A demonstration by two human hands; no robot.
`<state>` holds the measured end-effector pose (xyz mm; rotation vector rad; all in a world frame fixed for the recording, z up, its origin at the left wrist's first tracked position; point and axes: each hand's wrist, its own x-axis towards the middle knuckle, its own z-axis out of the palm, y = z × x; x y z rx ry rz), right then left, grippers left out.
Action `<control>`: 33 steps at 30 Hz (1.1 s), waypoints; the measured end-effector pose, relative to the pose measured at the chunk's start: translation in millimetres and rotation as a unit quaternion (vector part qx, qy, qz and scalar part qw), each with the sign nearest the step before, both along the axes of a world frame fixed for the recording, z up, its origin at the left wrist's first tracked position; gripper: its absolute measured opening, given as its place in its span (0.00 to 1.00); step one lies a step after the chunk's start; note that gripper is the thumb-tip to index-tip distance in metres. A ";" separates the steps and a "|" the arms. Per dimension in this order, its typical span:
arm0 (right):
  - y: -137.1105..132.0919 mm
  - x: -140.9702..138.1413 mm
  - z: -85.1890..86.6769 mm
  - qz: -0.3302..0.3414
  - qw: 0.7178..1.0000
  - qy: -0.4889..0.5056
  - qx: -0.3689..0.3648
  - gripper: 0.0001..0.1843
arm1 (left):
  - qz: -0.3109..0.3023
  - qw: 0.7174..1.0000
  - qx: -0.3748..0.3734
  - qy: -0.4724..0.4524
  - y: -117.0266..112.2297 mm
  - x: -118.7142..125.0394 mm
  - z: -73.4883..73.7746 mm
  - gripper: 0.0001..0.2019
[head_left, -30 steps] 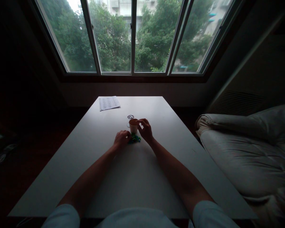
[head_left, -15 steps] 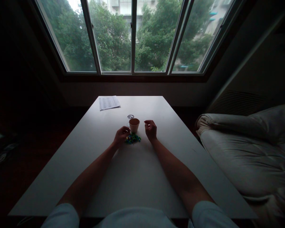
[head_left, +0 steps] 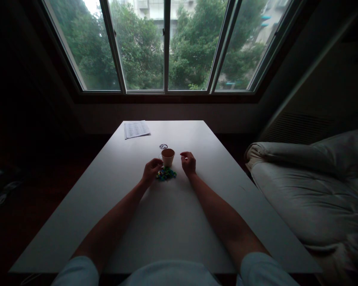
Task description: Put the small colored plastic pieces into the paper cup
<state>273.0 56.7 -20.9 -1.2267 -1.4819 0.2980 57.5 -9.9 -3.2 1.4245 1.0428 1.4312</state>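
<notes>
A light-coloured cup (head_left: 167, 159) with a brown inside stands upright in the middle of the table, its handle towards the left. Just in front of it lies a heap of small green, blue and yellow pieces (head_left: 166, 174); their kind is too small to make out. My left hand (head_left: 151, 168) is at the left edge of the heap, beside the cup, fingers bent and closed together. To the right of the cup, apart from it, my right hand (head_left: 189, 163) is curled with thumb and forefinger drawn together. Whether either hand holds a tiny piece cannot be seen.
The white table (head_left: 164, 230) carries printed sheets (head_left: 136, 129) at its far left corner. Behind the cup lies a small dark-rimmed round thing (head_left: 163, 146). A pale padded seat (head_left: 304, 190) stands to the right, and a window (head_left: 164, 47) is beyond the table.
Almost nothing differs. The whole view has shifted slightly, and both hands keep their places beside the cup and heap.
</notes>
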 end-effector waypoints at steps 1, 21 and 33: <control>0.6 0.3 -0.9 -0.001 1.000 0.001 -0.002 0.12 | 0.003 1.000 0.004 0.001 0.5 -0.2 -0.6 0.11; 4.4 -9.1 -12.7 0.110 0.975 -0.172 -0.092 0.08 | 0.087 0.995 0.016 0.053 -1.5 -1.2 13.0 0.13; 0.2 -12.8 -11.3 0.123 0.963 -0.225 -0.085 0.08 | 0.035 0.995 0.064 0.075 3.2 5.1 20.8 0.24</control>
